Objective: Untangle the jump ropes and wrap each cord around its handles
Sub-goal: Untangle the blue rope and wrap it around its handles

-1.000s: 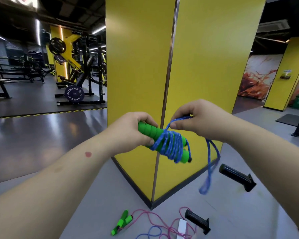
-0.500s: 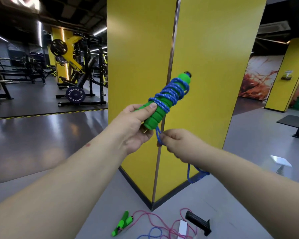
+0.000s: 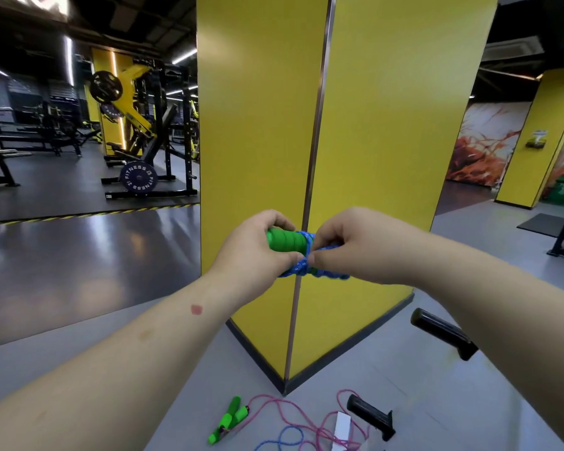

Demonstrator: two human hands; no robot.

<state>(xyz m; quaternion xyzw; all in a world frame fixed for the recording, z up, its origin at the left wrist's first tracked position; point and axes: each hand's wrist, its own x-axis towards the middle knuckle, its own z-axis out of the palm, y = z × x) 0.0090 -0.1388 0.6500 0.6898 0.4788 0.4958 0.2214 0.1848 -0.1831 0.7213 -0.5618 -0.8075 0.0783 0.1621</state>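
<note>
My left hand point(image 3: 258, 252) grips the green foam handles point(image 3: 285, 240) of a jump rope, held level in front of the yellow pillar. The blue cord point(image 3: 302, 266) is wound around the handles' right part. My right hand point(image 3: 342, 244) pinches the cord at the wraps and covers the handles' right end. On the floor below lie a second pair of green handles point(image 3: 228, 423) with a pink cord point(image 3: 293, 415) running right from them, and a loop of blue cord point(image 3: 288, 436) among it.
A yellow pillar point(image 3: 339, 141) stands straight ahead, its corner base just beyond the floor ropes. Two black grips point(image 3: 370, 416) point(image 3: 443, 333) and a white box point(image 3: 341, 429) lie on the grey floor at right. Weight racks stand far left, a green bin far right.
The handles, tilted up half a second ago, are now level and lower. My right hand has come up from below onto the wraps, and no loose cord tail hangs below any more.
</note>
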